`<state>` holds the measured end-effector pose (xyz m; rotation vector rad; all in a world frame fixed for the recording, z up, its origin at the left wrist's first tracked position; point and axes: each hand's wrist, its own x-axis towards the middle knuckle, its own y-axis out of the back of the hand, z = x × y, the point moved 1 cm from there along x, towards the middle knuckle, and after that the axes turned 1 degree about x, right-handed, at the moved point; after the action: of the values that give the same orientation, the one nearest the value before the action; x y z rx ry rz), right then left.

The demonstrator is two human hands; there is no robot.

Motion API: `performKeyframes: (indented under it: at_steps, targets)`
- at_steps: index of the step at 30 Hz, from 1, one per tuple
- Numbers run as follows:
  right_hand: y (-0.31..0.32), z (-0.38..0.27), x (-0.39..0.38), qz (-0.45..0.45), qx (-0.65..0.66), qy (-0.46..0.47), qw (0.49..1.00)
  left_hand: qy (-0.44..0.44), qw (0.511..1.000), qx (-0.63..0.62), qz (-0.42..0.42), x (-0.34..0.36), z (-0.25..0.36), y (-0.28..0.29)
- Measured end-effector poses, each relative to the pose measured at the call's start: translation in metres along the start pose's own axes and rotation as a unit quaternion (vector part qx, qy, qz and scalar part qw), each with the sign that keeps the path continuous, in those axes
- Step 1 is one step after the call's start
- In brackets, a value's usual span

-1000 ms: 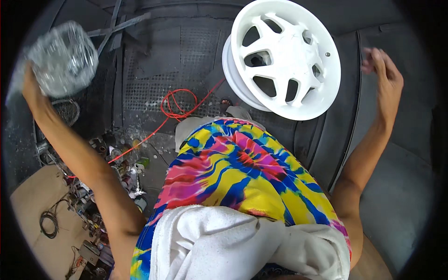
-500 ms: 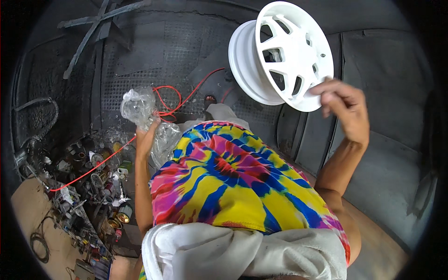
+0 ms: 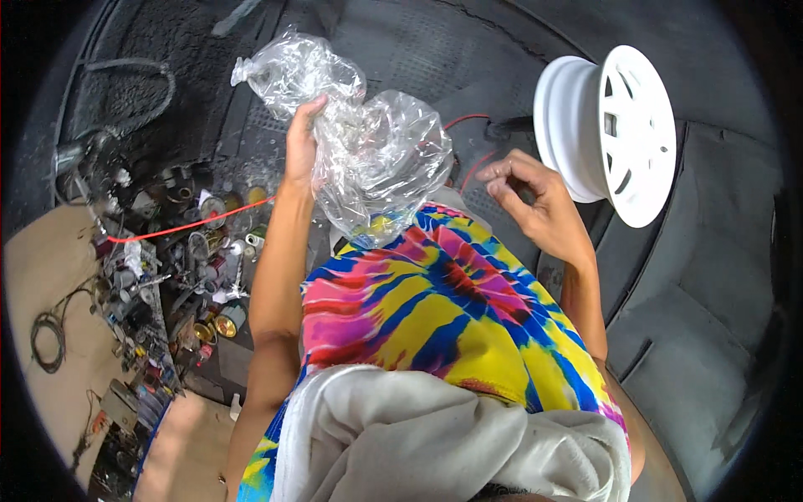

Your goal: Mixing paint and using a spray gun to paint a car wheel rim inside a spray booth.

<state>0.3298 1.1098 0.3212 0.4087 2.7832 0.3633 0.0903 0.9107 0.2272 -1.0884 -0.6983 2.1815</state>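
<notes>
Out in front of me, my left hand [image 3: 303, 151] is closed on a crumpled clear plastic bag [image 3: 381, 155]. Its knotted-looking end sticks out past my fingers at the far left, and its loose lower part hangs over my shirt. Just right of the bag, my right hand [image 3: 542, 205] is loosely curled in the air, holding nothing, with a small gap between thumb and index finger. Beyond it at the right is a white wheel rim [image 3: 637, 138] with spoke openings, turned partly sideways and apart from my hand. What supports the rim is hidden.
A red hose [image 3: 192, 224] runs across the left side and reappears behind the bag. Cans, bottles and other clutter [image 3: 205, 276] crowd the lower left. A dark coiled cable [image 3: 48, 341] lies on a tan surface. Dark panels [image 3: 711, 276] stand along the right.
My left hand has brought the bag up and right, in front of me. My right hand has left the rim and moved left toward the bag. The rim now appears farther right.
</notes>
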Motion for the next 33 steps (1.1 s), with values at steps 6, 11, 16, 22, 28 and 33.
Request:
performKeyframes:
  at_steps: [6,11,16,22,28,33]
  targets:
    - [-0.026,-0.024,0.028,0.144,-0.044,0.126,0.98,-0.054,0.998,0.039,0.018,-0.032,0.014,-0.028]
    - [-0.036,-0.009,0.036,0.164,-0.082,0.197,0.963,-0.045,0.996,0.062,0.042,-0.017,0.023,-0.01]
    - [-0.046,-0.013,0.024,0.05,-0.093,0.277,0.955,-0.041,0.99,0.035,0.133,-0.009,0.023,0.026]
    - [-0.062,-0.003,0.04,0.159,-0.105,0.282,0.94,0.007,0.991,0.031,0.134,-0.02,0.007,0.022]
    - [-0.061,0.028,0.061,0.132,0.188,-0.014,0.973,0.116,0.988,0.047,-0.088,-0.036,0.009,0.037]
    - [-0.045,0.074,0.068,0.157,0.275,-0.127,0.94,0.039,0.947,0.295,0.116,-0.072,0.007,0.031]
